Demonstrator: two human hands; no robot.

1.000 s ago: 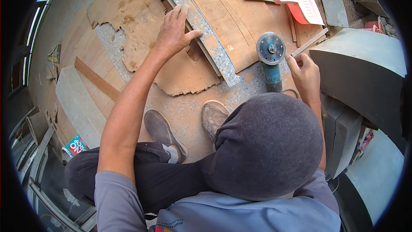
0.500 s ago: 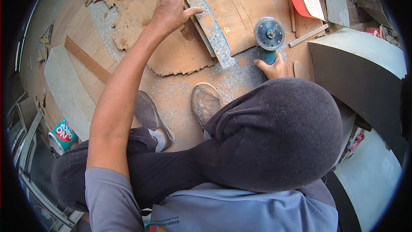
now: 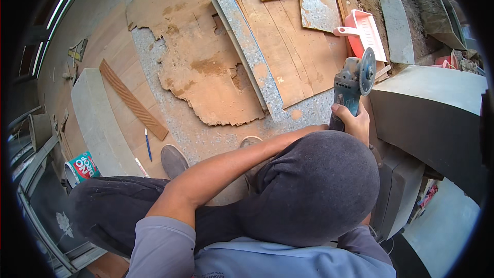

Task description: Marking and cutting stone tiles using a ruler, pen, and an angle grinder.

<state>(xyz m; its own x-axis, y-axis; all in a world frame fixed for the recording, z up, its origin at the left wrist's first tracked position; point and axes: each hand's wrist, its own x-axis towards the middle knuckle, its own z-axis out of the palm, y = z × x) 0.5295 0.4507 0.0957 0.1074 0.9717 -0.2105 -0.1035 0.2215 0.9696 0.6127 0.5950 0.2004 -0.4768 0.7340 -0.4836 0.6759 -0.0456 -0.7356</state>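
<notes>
My right hand (image 3: 358, 123) is closed around the body of a teal angle grinder (image 3: 348, 90), held upright beyond my right knee. Its round cutting disc (image 3: 368, 72) faces right, seen at a slant. My left forearm (image 3: 278, 146) reaches across to the grinder's lower end, where my knee hides the hand, so its fingers cannot be made out. Left of the grinder lies a long, narrow speckled terrazzo strip (image 3: 250, 41) with a blue line along one edge. Under and beside it is a brown board (image 3: 200, 87) with a ragged, broken edge.
A pink dustpan (image 3: 368, 33) lies beyond the grinder. Dark curved panels (image 3: 427, 118) stand at right. On the left are a perforated brown strip (image 3: 131, 98), a pale slab (image 3: 98, 118), a blue pen (image 3: 148, 145) and a paint can (image 3: 82, 169). More boards (image 3: 319, 0) lie at the far side.
The grinder has been lifted and turned upright in my right hand. My left hand has left the terrazzo strip and swung right to the grinder's lower end. The view has shifted.
</notes>
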